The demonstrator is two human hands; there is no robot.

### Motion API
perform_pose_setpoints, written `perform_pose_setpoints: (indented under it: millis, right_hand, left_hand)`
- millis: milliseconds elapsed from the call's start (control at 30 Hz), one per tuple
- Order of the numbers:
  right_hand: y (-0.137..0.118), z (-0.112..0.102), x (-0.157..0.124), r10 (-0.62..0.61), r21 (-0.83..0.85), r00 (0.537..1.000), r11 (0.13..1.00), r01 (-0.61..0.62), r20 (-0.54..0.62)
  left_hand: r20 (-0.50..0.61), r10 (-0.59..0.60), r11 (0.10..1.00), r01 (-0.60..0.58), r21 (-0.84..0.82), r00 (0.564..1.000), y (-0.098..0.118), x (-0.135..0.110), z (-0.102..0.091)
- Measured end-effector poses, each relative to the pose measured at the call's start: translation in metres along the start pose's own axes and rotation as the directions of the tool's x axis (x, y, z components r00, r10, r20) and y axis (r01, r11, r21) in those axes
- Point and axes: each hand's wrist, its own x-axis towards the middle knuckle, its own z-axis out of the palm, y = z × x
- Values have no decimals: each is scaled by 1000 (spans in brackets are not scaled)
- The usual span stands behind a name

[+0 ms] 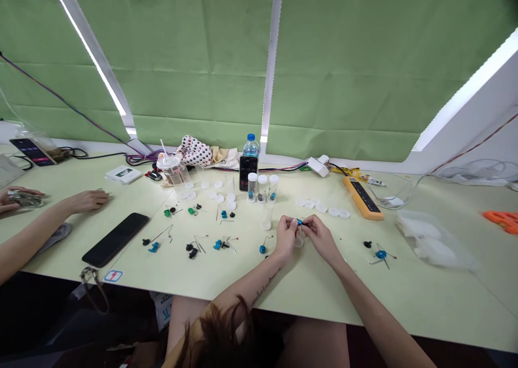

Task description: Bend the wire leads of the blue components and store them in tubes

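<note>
Green blinds point(364, 66) hang along the far side of a pale tabletop point(445, 298); bright light point(86, 44) shows past their edges, left and right, beside a white wall point(485, 122) at right.

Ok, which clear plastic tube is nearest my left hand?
The lone clear plastic tube left of your left hand; the three white-capped clear tubes stand in a row farther back.

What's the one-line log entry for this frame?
left hand: pinching blue part | right hand: pinching same part | capped tubes: three, upright, beyond hands | timer phone: upright behind tubes
</note>
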Motion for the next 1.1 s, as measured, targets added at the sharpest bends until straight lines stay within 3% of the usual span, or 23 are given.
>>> perform_pose_setpoints:
  millis: [67,133,267,333,467,567,667,733,833,1000,1100]
  right_hand:
    - [0,1,1,-71,-79,997,995,67,-38]
    - [1,0,2,-75,-51,996,996,73,-42]
    - [4,-4,3,69,136,996,988,-78,63]
    - [3,-5,2,97,119,989,987,-110,113]
    - [-2,-2,-2,-60,-130,998,990,59,-2]
    - [-2,0,-4,-231,-341,971,919,196,-66]
    - [7,-11,2,-284,-435,952,876,210,-113]
    - [16,-26,10,-268,-454,949,875,169,-163]
    - [29,-52,21,-180,-503,934,864,0,-309]
    - [44,-75,25,-90,-503,965,863,-48,-247]
    - [48,-74,25,-62,-528,979,848,-50,-192]
  left_hand:
    - [0,14,1000,-14,-19,1000,0,1,0]
    - [5,37,999,-37,-31,999,1,2,-1]
    - [44,59,998,-59,-2,997,5,1,-1]
    - [68,72,997,-75,34,995,6,-1,0]
    - [40,67,996,-69,54,997,7,-2,1]
    - [-22,45,998,-44,39,999,8,2,-1]
    - [-36,73,992,-69,109,997,11,4,-4]
    - [34,128,959,-132,252,991,13,4,-4]
    - [239,169,794,-276,542,956,10,1,-1]
    - [473,106,313,-481,819,874,1,-3,11]
    - [504,54,161,-506,847,862,0,-1,18]
